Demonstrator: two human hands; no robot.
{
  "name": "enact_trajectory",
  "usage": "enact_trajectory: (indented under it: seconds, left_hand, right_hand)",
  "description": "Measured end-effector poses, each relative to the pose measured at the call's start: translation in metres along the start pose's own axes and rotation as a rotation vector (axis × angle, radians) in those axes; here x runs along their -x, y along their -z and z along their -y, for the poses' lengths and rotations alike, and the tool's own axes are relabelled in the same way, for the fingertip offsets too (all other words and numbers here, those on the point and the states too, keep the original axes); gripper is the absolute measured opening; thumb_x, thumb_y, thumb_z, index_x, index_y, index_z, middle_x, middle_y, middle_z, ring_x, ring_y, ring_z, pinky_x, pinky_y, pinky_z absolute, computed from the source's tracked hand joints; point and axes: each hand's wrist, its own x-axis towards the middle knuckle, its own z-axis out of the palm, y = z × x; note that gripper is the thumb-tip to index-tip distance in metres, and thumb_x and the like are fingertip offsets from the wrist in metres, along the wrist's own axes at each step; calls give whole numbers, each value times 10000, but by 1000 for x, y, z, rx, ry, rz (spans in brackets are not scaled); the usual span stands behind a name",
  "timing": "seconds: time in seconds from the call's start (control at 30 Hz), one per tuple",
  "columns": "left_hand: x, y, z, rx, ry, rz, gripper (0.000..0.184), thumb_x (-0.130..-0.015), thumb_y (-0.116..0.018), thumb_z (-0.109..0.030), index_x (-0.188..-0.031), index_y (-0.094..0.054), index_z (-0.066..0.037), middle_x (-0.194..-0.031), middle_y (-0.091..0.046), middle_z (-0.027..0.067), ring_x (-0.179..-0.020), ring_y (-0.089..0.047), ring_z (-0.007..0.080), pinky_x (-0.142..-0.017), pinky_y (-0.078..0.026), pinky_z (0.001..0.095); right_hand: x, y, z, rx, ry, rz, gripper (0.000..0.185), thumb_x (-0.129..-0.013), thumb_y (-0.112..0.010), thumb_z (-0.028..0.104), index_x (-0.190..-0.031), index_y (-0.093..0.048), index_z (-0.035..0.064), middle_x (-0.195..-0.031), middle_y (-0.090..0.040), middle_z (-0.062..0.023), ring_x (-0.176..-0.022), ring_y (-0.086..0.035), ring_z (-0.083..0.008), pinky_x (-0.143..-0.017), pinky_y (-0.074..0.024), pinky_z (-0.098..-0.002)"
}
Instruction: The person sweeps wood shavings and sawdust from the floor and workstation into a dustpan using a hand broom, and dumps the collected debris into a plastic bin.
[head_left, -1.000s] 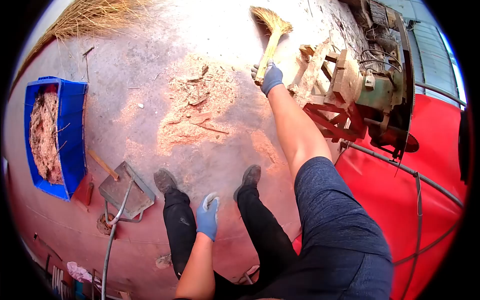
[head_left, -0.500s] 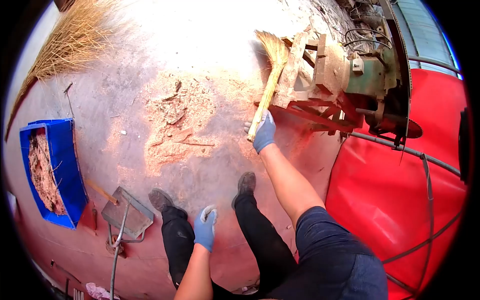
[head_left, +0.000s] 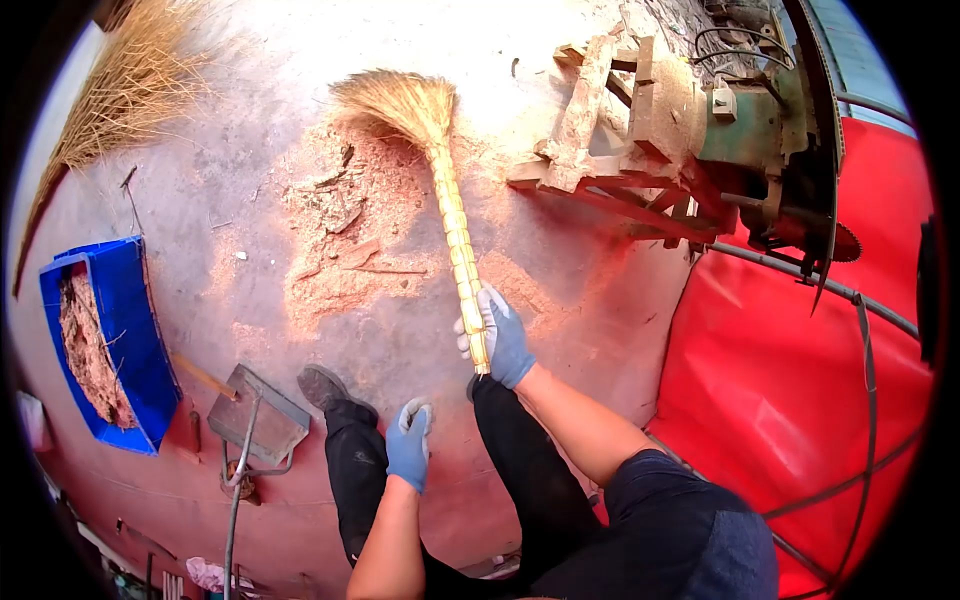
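My right hand (head_left: 497, 337), in a blue and white glove, is wrapped round the lower handle of a straw broom (head_left: 457, 225). The broom's bristles fan out at the upper edge of a pile of sawdust and wood scraps (head_left: 350, 235) on the floor. My left hand (head_left: 409, 443), gloved alike, hangs over my left leg with its fingers curled in. Whether anything is inside those fingers is hidden. Left of that hand lies a metal dustpan (head_left: 258, 415) with a long bent handle.
At the left stands a blue bin (head_left: 135, 345) with sawdust in it. A large twig broom (head_left: 125, 95) lies at the upper left. A green machine with a saw blade (head_left: 745, 140) on a red frame is at the upper right, beside a red sheet (head_left: 790, 370).
My right hand has drawn back toward my legs and left, and the broom's head has swung left from beside the machine to the sawdust pile. My left hand has barely moved.
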Motion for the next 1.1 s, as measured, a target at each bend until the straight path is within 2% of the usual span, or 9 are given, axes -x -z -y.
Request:
enact_trajectory:
  seconds: [0.1,0.17,0.23,0.5,0.63,0.77,0.83,0.97,1.1]
  left_hand:
    - [1,2,10,11,-1,17,245,-956,-611,-142,-1159,-622,-4,-999,-633,42,-803,-555,97,-694,-432,229]
    - [2,2,15,11,18,17,247,-957,-610,-144,-1160,-623,-6,-1003,-636,42,-811,-556,98,-705,-435,232]
    - [3,-4,10,-13,18,18,262,-961,-605,-150,-1182,-620,-9,-1011,-636,38,-834,-561,104,-718,-436,234]
    - [-6,-3,18,-28,6,25,281,-981,-578,-188,-1206,-617,-25,-1078,-648,53,-893,-593,116,-772,-454,249]
    - [-2,-5,31,-89,21,54,284,-982,-578,-208,-1204,-620,-35,-1110,-654,57,-931,-614,140,-806,-463,283]
    - [0,-11,34,-77,20,30,299,-981,-577,-210,-1223,-606,-36,-1116,-657,55,-946,-623,157,-817,-465,298]
    - [8,-14,21,-2,-21,12,282,-972,-585,-160,-1212,-625,-18,-983,-646,12,-839,-576,80,-712,-443,231]
    - [-4,-7,33,-79,-47,29,307,-983,-565,-195,-1242,-586,-32,-1116,-660,63,-942,-623,155,-808,-467,292]
    - [2,12,36,-25,-16,-36,284,-981,-564,-181,-1224,-599,-38,-1091,-660,56,-926,-620,139,-789,-466,280]
  right_hand:
    - [-38,23,29,-97,195,-82,511,-1002,-480,490,-1367,-416,138,-757,-599,-125,-518,-590,-219,-448,-506,-351]
    - [-98,34,56,-136,194,-142,455,-1009,-437,513,-1190,-469,97,-744,-592,-119,-514,-576,-209,-449,-505,-352]
    - [-112,26,33,-210,-48,-190,407,-1027,-373,510,-1067,-459,114,-723,-590,-102,-521,-577,-207,-448,-506,-361]
    - [91,3,-24,-21,-90,-6,370,-1003,-483,460,-1199,-507,147,-763,-598,-100,-531,-605,-206,-457,-515,-335]
    - [-11,-22,67,185,165,146,424,-1027,-449,376,-1359,-416,115,-779,-605,-112,-526,-614,-192,-456,-507,-308]
    - [-158,-105,129,419,355,97,327,-1042,-420,363,-1222,-464,93,-786,-615,-148,-533,-607,-211,-448,-508,-338]
    - [-165,-135,96,418,194,49,332,-1028,-434,364,-1151,-468,58,-752,-565,-116,-513,-592,-231,-451,-514,-364]
    - [-75,-78,-55,726,147,-21,320,-1016,-459,342,-1171,-489,63,-730,-576,-106,-539,-580,-208,-462,-507,-372]
    - [63,4,-71,205,-306,128,359,-1009,-511,346,-1264,-488,94,-767,-579,-79,-544,-569,-160,-478,-518,-323]
